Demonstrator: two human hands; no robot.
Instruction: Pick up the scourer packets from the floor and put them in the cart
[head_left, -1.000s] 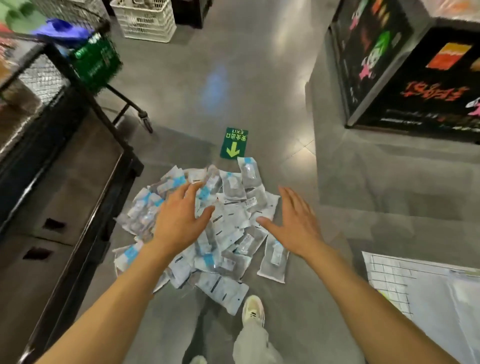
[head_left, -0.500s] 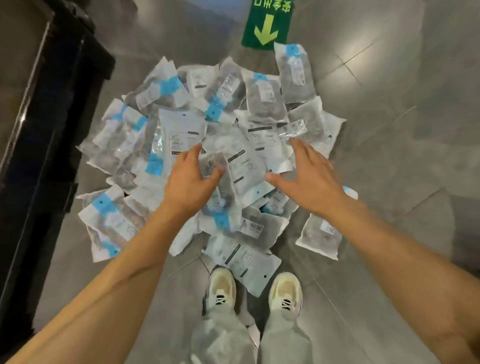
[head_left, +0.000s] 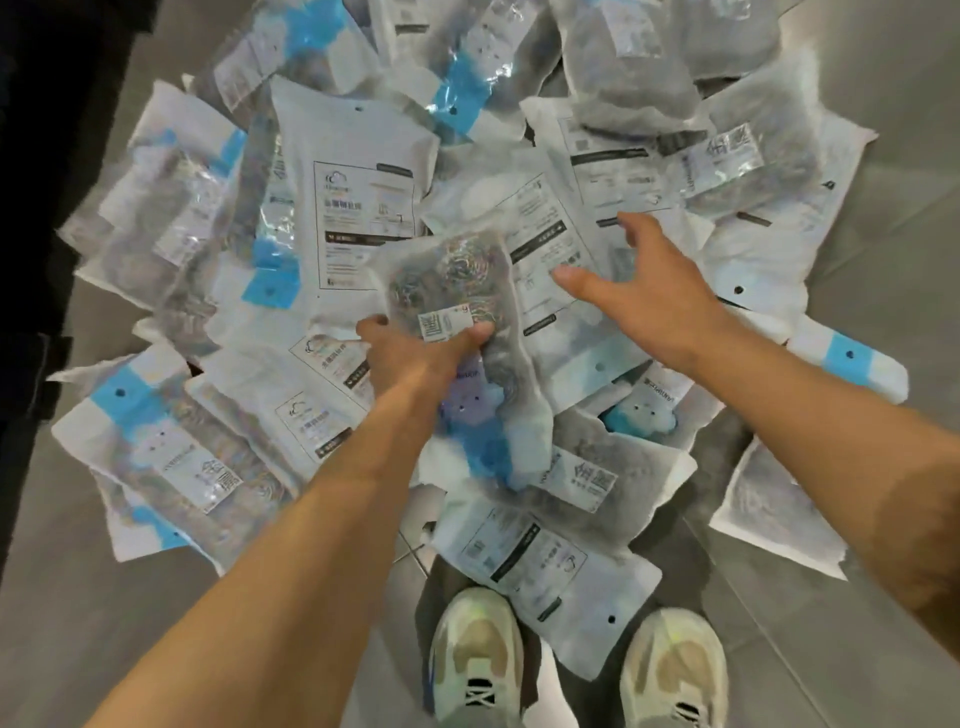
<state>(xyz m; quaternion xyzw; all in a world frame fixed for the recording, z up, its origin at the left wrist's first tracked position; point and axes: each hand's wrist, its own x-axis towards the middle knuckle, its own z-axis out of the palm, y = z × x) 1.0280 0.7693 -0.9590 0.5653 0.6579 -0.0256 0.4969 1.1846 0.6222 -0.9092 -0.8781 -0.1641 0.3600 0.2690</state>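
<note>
- Scourer packets (head_left: 363, 208) lie heaped on a grey tiled floor (head_left: 883, 156), the nearest one (head_left: 540, 566) just ahead of a pair of pale sneakers (head_left: 478, 654).
- Above the heap's middle, the left hand (head_left: 415, 358) pinches a clear packet of steel scourers (head_left: 457, 291) between thumb and fingers.
- Beside it, the right hand (head_left: 654, 296) is spread, fingers loose, grasping nothing, over white-backed packets.
- Farther off, blue-banded packets (head_left: 457, 88) crowd the pile's far edge.
</note>
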